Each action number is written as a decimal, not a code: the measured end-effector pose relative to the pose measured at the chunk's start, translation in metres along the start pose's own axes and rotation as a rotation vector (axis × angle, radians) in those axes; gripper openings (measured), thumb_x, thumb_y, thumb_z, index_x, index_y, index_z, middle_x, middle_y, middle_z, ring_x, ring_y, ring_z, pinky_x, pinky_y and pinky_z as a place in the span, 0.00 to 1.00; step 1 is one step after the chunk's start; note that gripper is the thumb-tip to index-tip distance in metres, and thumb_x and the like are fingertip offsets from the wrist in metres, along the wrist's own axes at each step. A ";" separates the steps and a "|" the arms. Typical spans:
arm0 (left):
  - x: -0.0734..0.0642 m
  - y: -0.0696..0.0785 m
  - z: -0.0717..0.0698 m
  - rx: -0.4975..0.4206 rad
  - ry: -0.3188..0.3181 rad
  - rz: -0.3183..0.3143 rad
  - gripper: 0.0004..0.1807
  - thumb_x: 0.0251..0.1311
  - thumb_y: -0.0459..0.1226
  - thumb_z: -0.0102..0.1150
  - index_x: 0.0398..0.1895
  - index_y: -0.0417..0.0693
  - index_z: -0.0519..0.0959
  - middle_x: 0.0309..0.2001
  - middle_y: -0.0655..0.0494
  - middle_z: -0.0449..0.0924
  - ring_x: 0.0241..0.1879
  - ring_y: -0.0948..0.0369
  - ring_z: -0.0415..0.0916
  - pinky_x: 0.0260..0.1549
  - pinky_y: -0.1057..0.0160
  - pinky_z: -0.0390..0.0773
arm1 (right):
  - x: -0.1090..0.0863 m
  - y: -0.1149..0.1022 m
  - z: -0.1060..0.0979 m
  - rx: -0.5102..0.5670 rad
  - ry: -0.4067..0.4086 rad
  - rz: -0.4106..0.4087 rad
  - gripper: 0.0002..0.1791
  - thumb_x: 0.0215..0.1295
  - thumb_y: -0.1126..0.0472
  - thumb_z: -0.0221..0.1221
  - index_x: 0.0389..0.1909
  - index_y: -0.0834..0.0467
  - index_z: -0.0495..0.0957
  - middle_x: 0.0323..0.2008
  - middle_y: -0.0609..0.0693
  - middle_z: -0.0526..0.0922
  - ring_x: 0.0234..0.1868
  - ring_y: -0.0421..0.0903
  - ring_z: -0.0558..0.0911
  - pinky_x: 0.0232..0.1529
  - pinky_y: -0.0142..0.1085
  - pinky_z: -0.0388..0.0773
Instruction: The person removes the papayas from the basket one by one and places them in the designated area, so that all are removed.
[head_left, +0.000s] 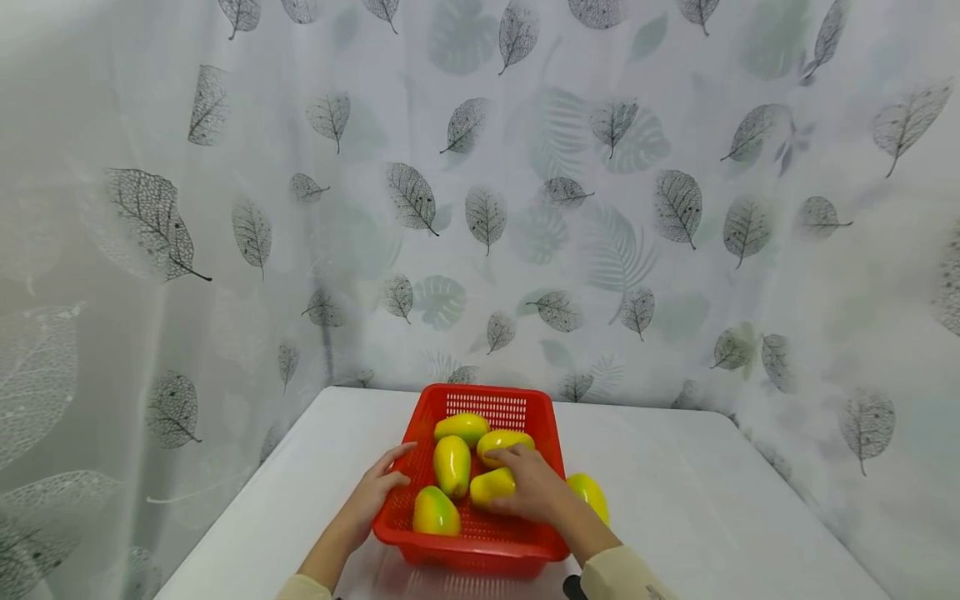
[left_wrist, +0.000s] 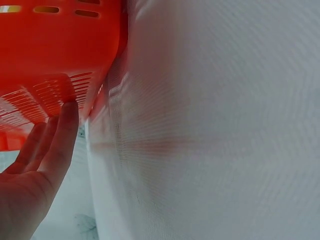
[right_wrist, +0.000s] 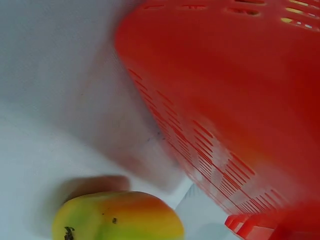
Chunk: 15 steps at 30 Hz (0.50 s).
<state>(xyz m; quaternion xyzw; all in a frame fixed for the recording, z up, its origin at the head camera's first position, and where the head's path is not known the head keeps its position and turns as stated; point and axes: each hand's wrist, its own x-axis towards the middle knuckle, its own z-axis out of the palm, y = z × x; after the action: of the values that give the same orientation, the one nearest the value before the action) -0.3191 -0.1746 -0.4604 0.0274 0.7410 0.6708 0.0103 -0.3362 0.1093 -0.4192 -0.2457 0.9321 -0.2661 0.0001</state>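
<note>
A red plastic basket [head_left: 471, 543] with slotted walls holds several yellow-green mangoes [head_left: 452, 467]. My right hand [head_left: 532, 487] reaches over its right side, fingers and thumb around a yellow mango [head_left: 489, 490] at the right. Its fingertips overlap the mango [head_left: 506, 440] behind. At the left rim is my left hand [head_left: 372, 492], thumb and forefinger extended. In the left wrist view, straight fingers [left_wrist: 62, 135] rest against the basket's slotted side [left_wrist: 50, 95]. The right wrist view shows the basket's outer wall [right_wrist: 225, 100]; my right hand is out of that view.
One mango [head_left: 588, 493] lies on the white table [head_left: 660, 483], just outside the basket's right side. A leaf-patterned curtain [head_left: 487, 250] hangs behind the table and along both sides. A small dark object [head_left: 572, 587] shows beside the right sleeve.
</note>
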 end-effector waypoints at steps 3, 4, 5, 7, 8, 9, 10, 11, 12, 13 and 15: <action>0.000 0.001 -0.001 -0.002 -0.002 0.005 0.32 0.69 0.34 0.47 0.78 0.50 0.64 0.74 0.34 0.64 0.66 0.38 0.72 0.58 0.44 0.82 | 0.003 -0.001 -0.001 -0.003 -0.007 -0.003 0.37 0.54 0.50 0.75 0.67 0.48 0.78 0.65 0.59 0.75 0.63 0.57 0.74 0.63 0.62 0.77; 0.001 0.000 -0.001 -0.002 0.000 0.006 0.32 0.69 0.34 0.47 0.78 0.50 0.65 0.74 0.34 0.64 0.66 0.39 0.72 0.58 0.44 0.82 | 0.004 -0.001 -0.001 -0.005 -0.012 0.000 0.37 0.55 0.50 0.75 0.67 0.48 0.77 0.66 0.59 0.74 0.64 0.58 0.74 0.63 0.62 0.77; 0.001 0.000 -0.001 -0.004 0.001 0.006 0.32 0.69 0.33 0.47 0.78 0.50 0.65 0.73 0.34 0.65 0.66 0.39 0.72 0.58 0.44 0.82 | 0.004 -0.001 -0.002 -0.003 -0.020 0.004 0.37 0.54 0.51 0.75 0.67 0.49 0.77 0.66 0.59 0.74 0.64 0.58 0.74 0.64 0.62 0.76; 0.002 -0.001 -0.001 -0.006 0.007 0.005 0.32 0.69 0.33 0.48 0.77 0.50 0.65 0.73 0.34 0.65 0.65 0.39 0.73 0.58 0.45 0.82 | 0.005 -0.002 -0.002 -0.006 -0.036 0.007 0.37 0.54 0.53 0.76 0.67 0.49 0.78 0.66 0.60 0.74 0.64 0.58 0.73 0.64 0.63 0.76; 0.002 -0.001 0.000 -0.007 0.008 0.003 0.32 0.68 0.33 0.48 0.77 0.50 0.65 0.73 0.34 0.65 0.65 0.39 0.73 0.58 0.45 0.83 | 0.006 -0.002 -0.002 -0.009 -0.047 0.016 0.37 0.54 0.53 0.76 0.67 0.49 0.78 0.66 0.60 0.74 0.64 0.58 0.73 0.64 0.63 0.76; 0.002 -0.002 0.000 -0.007 0.011 0.002 0.32 0.68 0.33 0.48 0.77 0.50 0.65 0.73 0.34 0.65 0.65 0.39 0.73 0.58 0.45 0.83 | 0.006 -0.002 -0.001 -0.013 -0.056 0.023 0.37 0.54 0.54 0.76 0.67 0.49 0.78 0.66 0.60 0.74 0.64 0.58 0.73 0.64 0.63 0.76; 0.002 -0.002 0.000 -0.007 0.012 0.000 0.32 0.68 0.33 0.48 0.77 0.50 0.65 0.73 0.34 0.65 0.65 0.39 0.73 0.58 0.45 0.83 | 0.007 -0.002 -0.001 -0.016 -0.065 0.032 0.37 0.53 0.54 0.76 0.67 0.48 0.78 0.65 0.59 0.74 0.64 0.58 0.73 0.64 0.63 0.76; 0.003 -0.003 0.000 -0.006 0.011 -0.001 0.32 0.68 0.33 0.48 0.77 0.50 0.65 0.73 0.34 0.65 0.65 0.39 0.73 0.58 0.45 0.83 | 0.007 -0.002 -0.001 -0.015 -0.072 0.038 0.36 0.53 0.55 0.76 0.66 0.48 0.79 0.65 0.59 0.75 0.63 0.58 0.73 0.63 0.64 0.76; 0.003 -0.003 -0.001 -0.005 0.011 -0.002 0.32 0.68 0.33 0.48 0.77 0.51 0.65 0.73 0.34 0.65 0.65 0.39 0.73 0.58 0.45 0.83 | 0.007 -0.003 -0.001 -0.014 -0.077 0.042 0.36 0.53 0.56 0.77 0.65 0.47 0.79 0.65 0.59 0.75 0.63 0.58 0.73 0.63 0.64 0.76; 0.003 -0.003 -0.001 -0.005 0.010 -0.004 0.32 0.68 0.34 0.48 0.77 0.51 0.65 0.73 0.34 0.65 0.65 0.39 0.73 0.57 0.45 0.83 | 0.008 -0.003 0.000 -0.013 -0.083 0.047 0.36 0.52 0.57 0.77 0.65 0.47 0.79 0.65 0.59 0.75 0.63 0.58 0.73 0.63 0.64 0.76; 0.003 -0.003 0.000 -0.001 0.007 -0.008 0.32 0.68 0.34 0.48 0.77 0.51 0.65 0.74 0.35 0.65 0.65 0.40 0.73 0.57 0.46 0.83 | 0.008 -0.003 0.001 -0.010 -0.088 0.047 0.34 0.52 0.58 0.76 0.63 0.46 0.80 0.65 0.59 0.75 0.63 0.58 0.73 0.63 0.64 0.76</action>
<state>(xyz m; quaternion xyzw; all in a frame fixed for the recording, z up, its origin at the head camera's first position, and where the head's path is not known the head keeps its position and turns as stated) -0.3221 -0.1752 -0.4635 0.0222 0.7407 0.6713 0.0104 -0.3421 0.1034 -0.4173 -0.2354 0.9380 -0.2501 0.0462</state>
